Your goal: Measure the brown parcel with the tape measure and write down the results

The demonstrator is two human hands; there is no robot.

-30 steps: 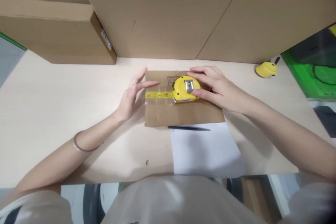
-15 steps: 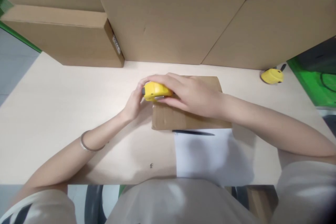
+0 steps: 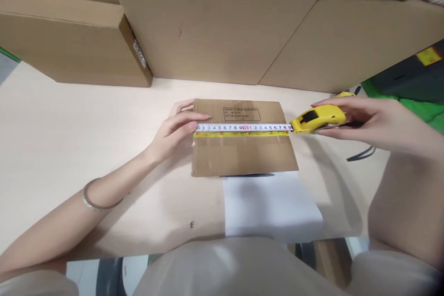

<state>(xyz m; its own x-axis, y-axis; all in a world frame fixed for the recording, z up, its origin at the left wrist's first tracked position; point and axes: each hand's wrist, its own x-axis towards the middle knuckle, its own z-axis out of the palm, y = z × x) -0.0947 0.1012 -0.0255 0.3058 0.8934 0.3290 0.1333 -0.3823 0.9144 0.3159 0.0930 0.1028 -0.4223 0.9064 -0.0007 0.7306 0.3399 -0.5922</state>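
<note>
A small cardboard box [image 3: 243,155] with a printed label lies flat on the table. Across its top runs the pulled-out blade [image 3: 255,127] of a yellow tape measure, its numbers facing up. My left hand [image 3: 176,132] is closed at the box's left edge, thumb and fingers pinching the blade's end there. Past the right edge, my right hand [image 3: 364,122] grips the yellow case of the tape measure [image 3: 319,118]. A dark strap hangs below that hand. The fingers on the far side of the case are partly hidden.
White paper [image 3: 267,206] and a dark pen [image 3: 248,175] lie at the box's near edge. Large cartons [image 3: 208,23] form a wall behind, with another carton [image 3: 86,46] at the left. A second yellow tape measure [image 3: 345,94] is partly hidden behind my right hand.
My right hand has moved right with the tape measure's case, drawing the blade out across the box. My left hand has stayed by the left edge. The view has shifted slightly.
</note>
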